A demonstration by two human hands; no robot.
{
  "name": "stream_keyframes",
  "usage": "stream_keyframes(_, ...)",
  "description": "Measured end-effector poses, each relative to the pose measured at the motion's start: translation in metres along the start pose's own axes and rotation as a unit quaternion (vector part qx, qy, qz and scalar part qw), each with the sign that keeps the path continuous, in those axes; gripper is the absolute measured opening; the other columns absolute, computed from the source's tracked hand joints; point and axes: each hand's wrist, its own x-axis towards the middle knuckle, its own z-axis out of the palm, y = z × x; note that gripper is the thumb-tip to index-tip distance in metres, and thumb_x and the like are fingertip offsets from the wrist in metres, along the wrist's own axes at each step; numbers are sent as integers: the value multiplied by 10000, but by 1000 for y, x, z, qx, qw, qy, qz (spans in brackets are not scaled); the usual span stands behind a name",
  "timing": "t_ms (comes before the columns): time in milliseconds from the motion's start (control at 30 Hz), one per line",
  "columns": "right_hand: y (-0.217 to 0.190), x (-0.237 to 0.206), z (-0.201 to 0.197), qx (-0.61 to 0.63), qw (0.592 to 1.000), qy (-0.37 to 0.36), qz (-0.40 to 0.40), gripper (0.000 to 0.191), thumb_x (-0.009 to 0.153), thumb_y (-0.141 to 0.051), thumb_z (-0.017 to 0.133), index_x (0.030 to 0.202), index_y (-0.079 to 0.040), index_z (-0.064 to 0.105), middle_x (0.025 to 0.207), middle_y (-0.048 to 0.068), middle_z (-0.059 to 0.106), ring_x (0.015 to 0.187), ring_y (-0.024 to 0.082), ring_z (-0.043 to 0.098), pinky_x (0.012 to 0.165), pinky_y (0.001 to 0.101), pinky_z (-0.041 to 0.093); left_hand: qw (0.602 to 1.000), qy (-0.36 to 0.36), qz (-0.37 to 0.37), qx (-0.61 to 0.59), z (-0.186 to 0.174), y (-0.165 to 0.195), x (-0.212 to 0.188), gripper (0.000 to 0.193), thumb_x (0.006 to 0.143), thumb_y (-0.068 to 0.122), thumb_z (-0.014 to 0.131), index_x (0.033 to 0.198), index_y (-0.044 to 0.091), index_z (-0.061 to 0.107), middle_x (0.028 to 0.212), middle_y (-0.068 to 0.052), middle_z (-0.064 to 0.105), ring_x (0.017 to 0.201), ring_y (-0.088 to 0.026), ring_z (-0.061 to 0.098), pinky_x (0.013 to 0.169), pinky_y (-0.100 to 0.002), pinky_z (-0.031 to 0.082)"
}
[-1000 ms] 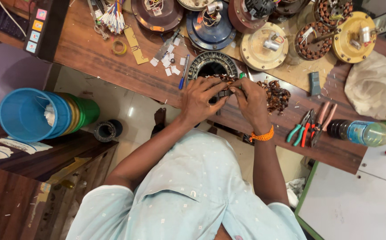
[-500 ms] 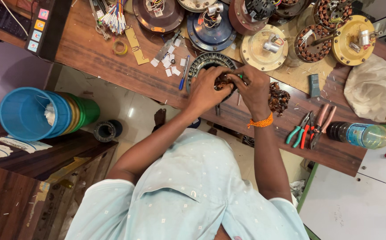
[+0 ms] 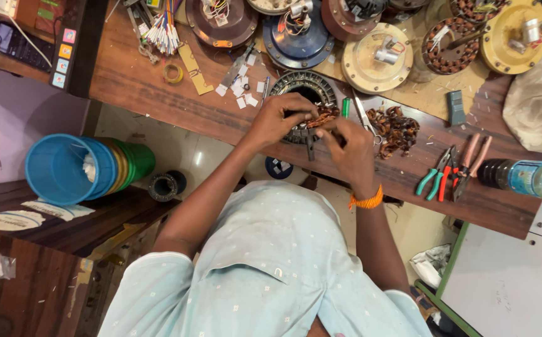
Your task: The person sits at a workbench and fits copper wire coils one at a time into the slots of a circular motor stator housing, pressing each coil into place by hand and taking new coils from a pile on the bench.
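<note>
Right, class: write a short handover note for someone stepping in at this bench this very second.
Left hand: gripping the ring-shaped motor core at the bench edge.
Right hand: pinching copper wire at the core's near side.
Nearby: loose copper coil pile to the right, pliers further right.
Done: some wire lies pulled out.
Left: wire remains in the core.

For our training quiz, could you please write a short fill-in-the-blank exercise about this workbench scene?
1. Both hands, left hand and right hand, work on a ring-shaped stator wound with ____ wire.
2. The right wrist wears an ____ band.
3. The pliers lie beside a plastic ____.
4. The outermost stacked bucket is ____.

Missing words: copper; orange; bottle; blue
</note>
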Motion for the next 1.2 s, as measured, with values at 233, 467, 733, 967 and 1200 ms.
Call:
stream_keyframes(233,-1,-35,37,108,971,17,213,190,976,-179,758,898,-12,709,569,-5,503,521,57,375,486,288,250,989,-52,127,45,-16,-15,3,260,843,-24,734,1062,105,787,1068,-57,776,1027,-214,763,880,-320,625)
stream_keyframes(467,14,-48,51,106,977,33,181,201,970,-193,753,886,-12,727,609,-24,581,526,33,434,478,253,284,986,-59,140,66,-20,-16,6,226,848,4,767,1048,106,791,1044,-56,783,986,-215,763,863,-334,613)
stream_keyframes(733,36,-53,59,137,951,112,252,142,975,-132,738,954,9,736,685,-44,579,594,40,431,520,240,296,987,-60,84,121,-21,32,-8,288,842,251,832,1077,108,748,1067,-76,728,993,-265,700,843,-395,551)
stream_keyframes(967,31,-36,19,97,984,75,132,72,994,-31,702,1045,20,709,885,33,647,763,102,557,660,271,435,962,87,89,242,26,50,-25,422,846,273,838,1217,112,721,1142,-65,667,1015,-268,614,874,-403,524)
stream_keyframes(1200,10,-5,-7,-6,1000,22,19,93,935,39,746,992,18,676,889,124,612,723,213,619,620,331,474,960,128,105,225,38,33,-33,448,822,194,853,1246,132,721,1139,-49,673,1037,-261,608,897,-396,527)
